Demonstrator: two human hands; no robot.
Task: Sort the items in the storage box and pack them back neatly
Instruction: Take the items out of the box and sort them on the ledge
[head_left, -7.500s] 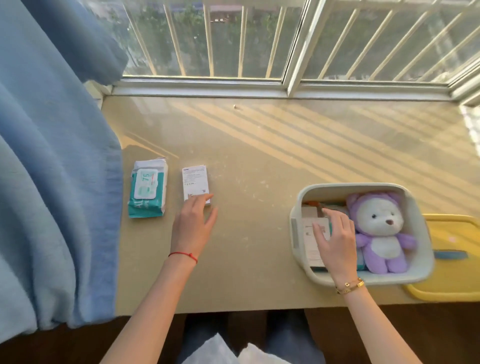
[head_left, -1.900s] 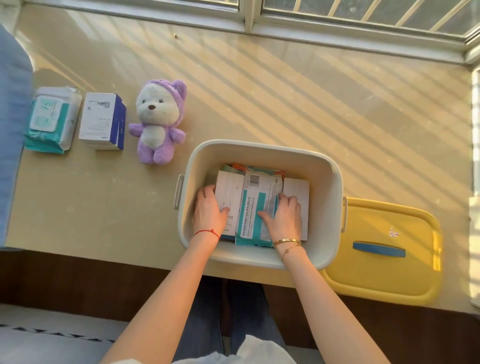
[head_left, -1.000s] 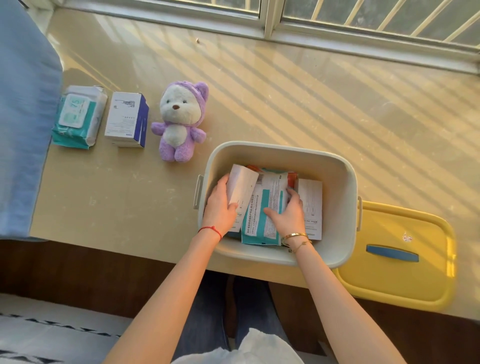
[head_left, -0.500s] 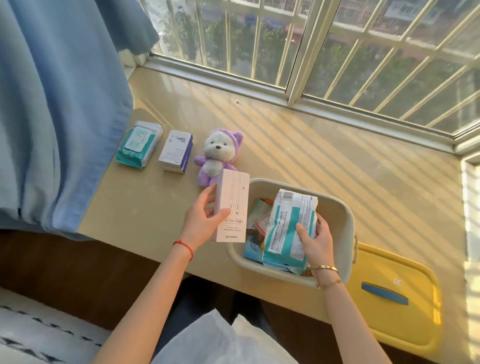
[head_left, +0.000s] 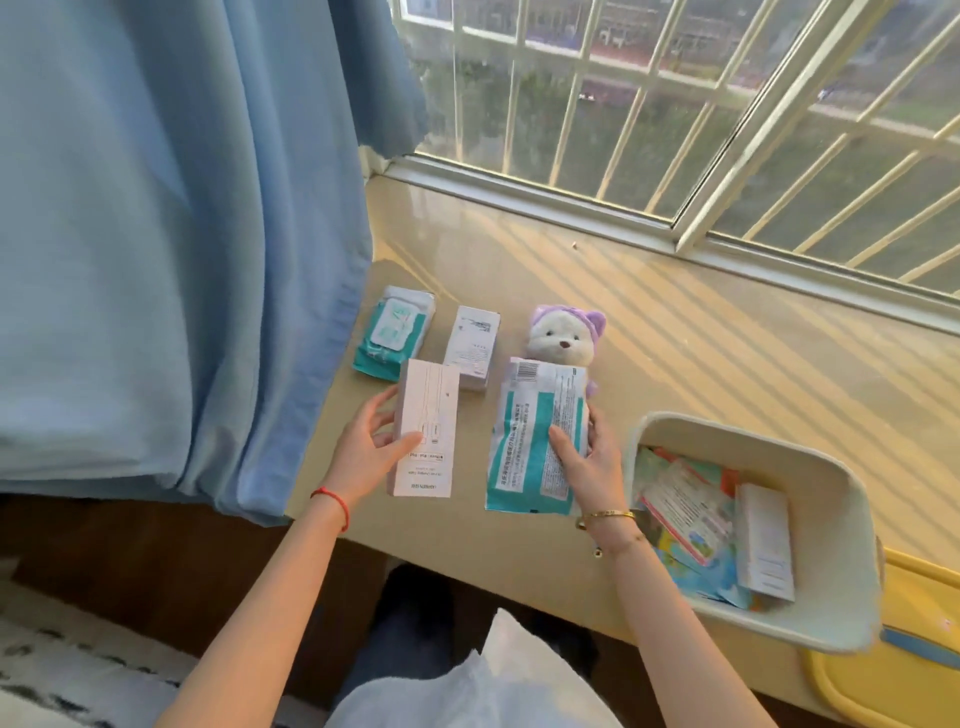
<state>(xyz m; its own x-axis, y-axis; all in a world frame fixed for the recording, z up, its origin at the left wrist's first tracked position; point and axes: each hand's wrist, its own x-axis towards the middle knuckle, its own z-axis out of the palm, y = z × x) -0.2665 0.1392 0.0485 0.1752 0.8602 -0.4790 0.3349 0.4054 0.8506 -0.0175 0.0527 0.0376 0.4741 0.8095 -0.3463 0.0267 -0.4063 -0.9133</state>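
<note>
Left hand (head_left: 366, 452) grips a pale pink box (head_left: 425, 428); right hand (head_left: 589, 460) grips a teal-and-white packet (head_left: 535, 441), both left of the storage box (head_left: 810, 470). Plush bear (head_left: 563, 338) partly hidden behind.

My arms are bare to above the elbows. A thin red string bracelet (head_left: 332, 505) circles my left wrist. On my right wrist sit a slim gold bangle (head_left: 608, 515) and a finer gold chain (head_left: 621, 543) below it. A white garment (head_left: 467, 686) covers my front over dark blue trousers (head_left: 395, 639).
</note>
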